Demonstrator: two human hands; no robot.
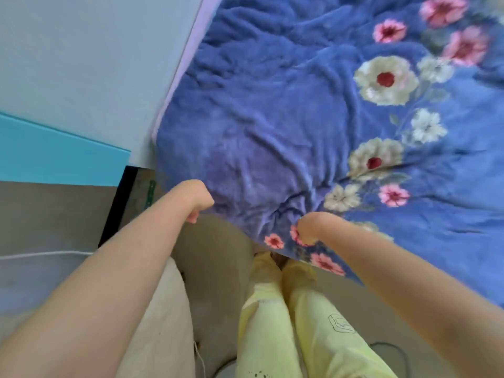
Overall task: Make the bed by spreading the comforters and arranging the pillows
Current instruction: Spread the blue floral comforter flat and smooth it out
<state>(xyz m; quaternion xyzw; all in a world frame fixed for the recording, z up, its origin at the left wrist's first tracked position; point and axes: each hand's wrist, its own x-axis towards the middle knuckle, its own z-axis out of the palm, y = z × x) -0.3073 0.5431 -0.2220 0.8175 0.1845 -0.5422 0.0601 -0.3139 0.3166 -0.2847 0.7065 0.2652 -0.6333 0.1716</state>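
A fuzzy blue comforter (286,110) with pink and white flowers lies spread over the bed, wrinkled toward its near corner. My left hand (197,203) is curled at the comforter's left edge near that corner, fingers bent under; whether it grips cloth is unclear. My right hand (306,227) is closed on the bunched fabric at the near edge, where folds gather toward it. No pillows are in view.
A lilac strip (181,72) runs along the comforter's left side against a pale wall (81,50). A turquoise panel (54,156) and a dark post (117,205) stand left. White cable (41,255) crosses the floor. My legs in yellow trousers (272,323) stand at the bed's edge.
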